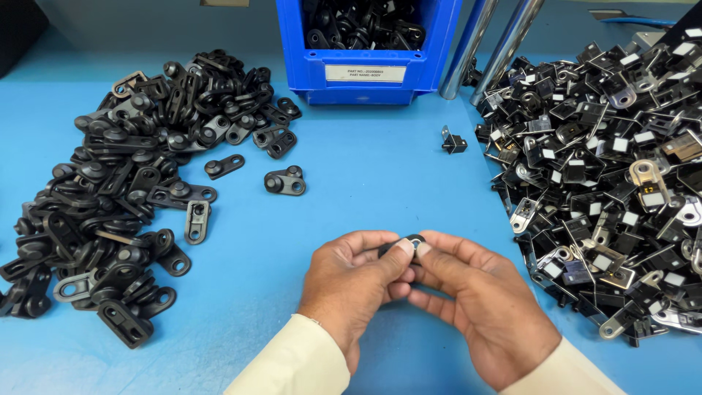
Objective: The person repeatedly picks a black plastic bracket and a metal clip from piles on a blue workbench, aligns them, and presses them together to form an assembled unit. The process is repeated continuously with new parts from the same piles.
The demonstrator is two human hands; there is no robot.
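Blue tabletop [365,190], workshop bench. Right: large heap of black and silver metal clips with white square stickers [614,183]. Left: heap of flat black metal brackets [117,190]. Top centre: blue plastic bin [365,51] of black parts, white rectangular label [365,72] on its front. Low centre: left hand [349,285] and right hand [482,300] meet, fingers pinching a small black metal part [411,243] above the tabletop; its long axis cannot be told.
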